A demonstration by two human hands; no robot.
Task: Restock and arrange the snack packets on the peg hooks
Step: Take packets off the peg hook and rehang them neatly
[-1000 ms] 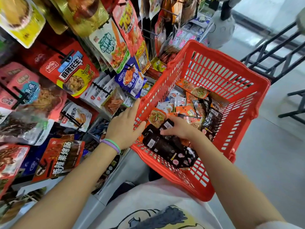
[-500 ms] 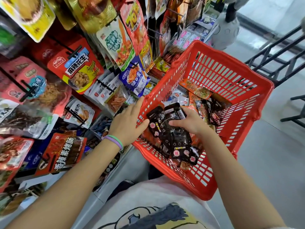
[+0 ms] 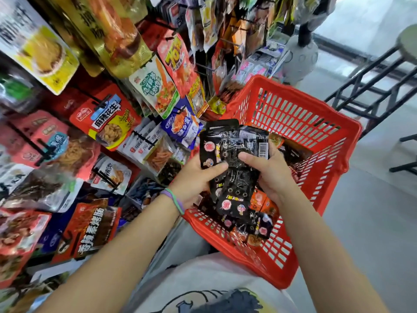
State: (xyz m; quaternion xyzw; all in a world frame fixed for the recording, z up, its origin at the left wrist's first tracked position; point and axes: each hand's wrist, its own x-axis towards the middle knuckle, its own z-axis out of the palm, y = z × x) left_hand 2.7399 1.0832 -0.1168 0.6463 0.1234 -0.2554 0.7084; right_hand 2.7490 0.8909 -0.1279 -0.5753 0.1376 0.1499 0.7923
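Through the head camera I see my left hand (image 3: pixel 195 177) and right hand (image 3: pixel 268 170) both curled around a bunch of black packets (image 3: pixel 234 163) at frame center, above the near-left rim of the red basket (image 3: pixel 300 123). Packed peg hooks (image 3: pixel 140 136) crowd the left edge; open floor (image 3: pixel 372 222) lies right.

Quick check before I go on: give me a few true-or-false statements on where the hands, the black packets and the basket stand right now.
1. Both hands hold the bunch of black snack packets. True: left hand and right hand each have a grip on it.
2. The red plastic basket holds no packets. False: more packets lie inside.
3. The left wrist wears purple and green bands. True.
4. The black packets already hang on a peg hook. False: they are held over the basket.
5. The basket is blue. False: red.
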